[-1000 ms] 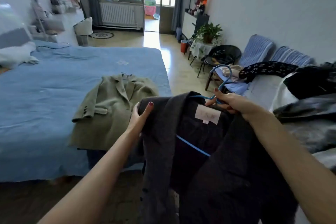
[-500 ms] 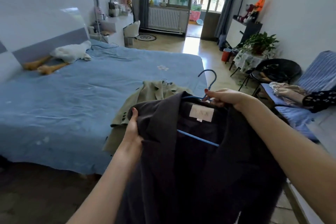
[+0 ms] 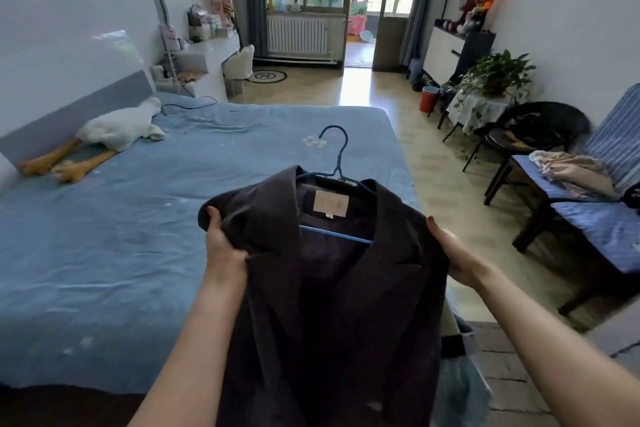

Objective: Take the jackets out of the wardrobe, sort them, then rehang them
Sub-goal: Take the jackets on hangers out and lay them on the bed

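A dark grey jacket (image 3: 339, 288) hangs on a blue hanger (image 3: 337, 163) in front of me, above the near edge of the bed. Its pale label faces me and the hanger's hook sticks up above the collar. My left hand (image 3: 221, 246) grips the jacket's left shoulder, with the thumb over the cloth. My right hand (image 3: 453, 253) holds the right shoulder from the side, fingers hidden behind the fabric. Only a sliver of the olive jacket (image 3: 450, 319) shows past the dark jacket's right edge.
The blue bed (image 3: 138, 218) fills the left and centre, with a white goose plush (image 3: 117, 130) near the headboard. At the right stand a blue cushioned bench (image 3: 595, 218) with clothes, a black chair (image 3: 533, 135) and a potted plant (image 3: 495, 74). Bare floor runs to the balcony door.
My right hand let go of the hanger's neck and moved to the jacket's right shoulder. The jacket now faces me squarely and covers the olive jacket. My view turned left toward the bed.
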